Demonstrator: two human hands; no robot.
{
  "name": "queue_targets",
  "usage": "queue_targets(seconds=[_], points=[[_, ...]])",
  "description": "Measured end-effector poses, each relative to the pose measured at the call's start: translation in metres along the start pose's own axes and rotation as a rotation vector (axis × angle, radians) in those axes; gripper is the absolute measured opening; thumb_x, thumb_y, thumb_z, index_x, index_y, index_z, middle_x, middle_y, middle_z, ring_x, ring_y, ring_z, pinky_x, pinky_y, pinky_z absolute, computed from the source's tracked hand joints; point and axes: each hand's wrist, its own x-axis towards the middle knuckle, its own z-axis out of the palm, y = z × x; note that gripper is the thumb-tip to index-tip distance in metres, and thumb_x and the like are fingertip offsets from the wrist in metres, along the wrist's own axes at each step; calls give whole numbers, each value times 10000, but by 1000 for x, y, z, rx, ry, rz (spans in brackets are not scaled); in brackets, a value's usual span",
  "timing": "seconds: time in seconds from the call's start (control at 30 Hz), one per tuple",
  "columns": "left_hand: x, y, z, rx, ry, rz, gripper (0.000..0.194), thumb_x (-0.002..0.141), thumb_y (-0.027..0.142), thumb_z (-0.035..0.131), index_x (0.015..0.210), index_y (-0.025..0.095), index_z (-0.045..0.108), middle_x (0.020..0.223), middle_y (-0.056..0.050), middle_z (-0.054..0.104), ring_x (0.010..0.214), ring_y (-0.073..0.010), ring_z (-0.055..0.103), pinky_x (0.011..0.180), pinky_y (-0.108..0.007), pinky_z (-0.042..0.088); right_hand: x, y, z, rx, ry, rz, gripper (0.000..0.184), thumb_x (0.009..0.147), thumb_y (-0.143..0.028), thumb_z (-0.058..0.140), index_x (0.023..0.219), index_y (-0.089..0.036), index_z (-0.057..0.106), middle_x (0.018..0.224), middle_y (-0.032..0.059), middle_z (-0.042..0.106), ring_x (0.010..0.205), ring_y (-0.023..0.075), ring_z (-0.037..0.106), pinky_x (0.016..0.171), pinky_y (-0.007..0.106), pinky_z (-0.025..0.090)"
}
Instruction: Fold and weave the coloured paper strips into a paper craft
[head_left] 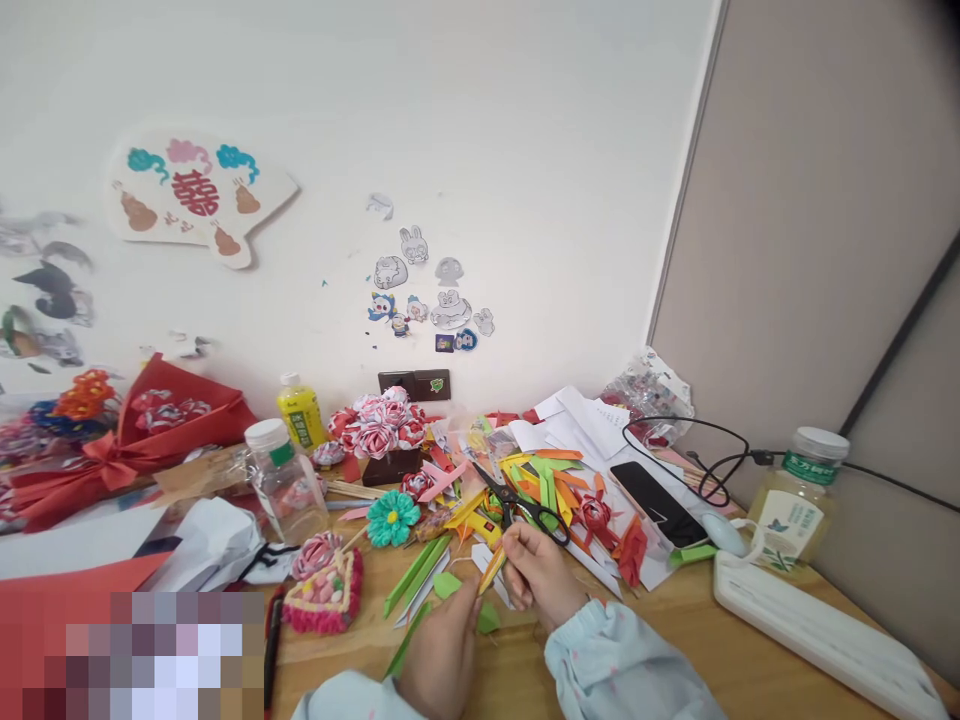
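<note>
My left hand (441,645) is closed, its thumb and fingers pinching the lower end of a narrow yellow-orange folded paper piece (492,572). At the upper end of the same piece, my right hand (541,572) is closed with its fingertips on it. Green paper leaves (448,584) lie on the wooden table (517,660) around my left hand. Black scissors (517,500) rest just beyond my right hand, on a pile of yellow, orange and green folded paper strips (551,485). Long green strips (418,577) lie left of my hands.
To the left are a turquoise flower (393,518), a pink-edged heart box (324,593) and a clear jar (281,485). A phone (658,505), a cable (686,422), a drink bottle (796,500) and a white lamp-like bar (821,635) stand right. The wall (525,150) closes off the back.
</note>
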Motion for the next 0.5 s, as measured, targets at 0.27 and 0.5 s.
queue_targets(seconds=[0.27,0.5], points=[[-5,0,5,-559,-16,-54,279,857,389,400,815,209,609,594,3,564,564,-155,513,551,-230,402,-3,-14,-8,-162,-134,-44,492,695,-644,552,692,-152,529,347,-83,437,284,49,332,314,166,206],[2,4,1,-1463,-478,-379,390,688,518,523,745,138,590,509,-30,593,455,-165,560,426,-237,405,-6,-11,-5,-217,-219,-75,532,676,-685,534,650,-154,524,423,-86,400,308,32,297,321,165,180]])
